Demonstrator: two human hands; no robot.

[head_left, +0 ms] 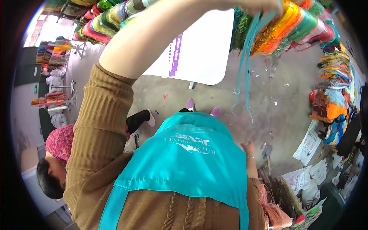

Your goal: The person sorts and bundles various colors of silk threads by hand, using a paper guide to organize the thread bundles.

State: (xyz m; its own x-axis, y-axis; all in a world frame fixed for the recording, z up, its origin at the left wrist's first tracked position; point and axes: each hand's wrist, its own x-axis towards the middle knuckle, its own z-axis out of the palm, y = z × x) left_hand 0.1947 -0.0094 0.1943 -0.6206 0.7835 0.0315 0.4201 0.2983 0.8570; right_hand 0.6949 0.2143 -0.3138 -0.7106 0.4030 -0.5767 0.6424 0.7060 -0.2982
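My left arm reaches up across the view, and my left hand (262,5) is at the top edge, partly cut off. Its fingers are closed around a bundle of teal thread (250,42), whose loose ends hang down over the floor. Right beside that hand are hanging skeins of orange thread (281,30) and green thread (304,27). Low at my side, just past the edge of my teal apron (188,153), is my right hand (248,148). Its thumb stands apart from the fingers, and nothing shows in it.
A white board (207,46) with a purple strip stands ahead. Multicoloured skeins (331,103) hang along the right, above plastic bags (306,176) and a bundle of pinkish thread (278,216). At left another person (57,153) bends down. Thread scraps lie on the floor (268,103).
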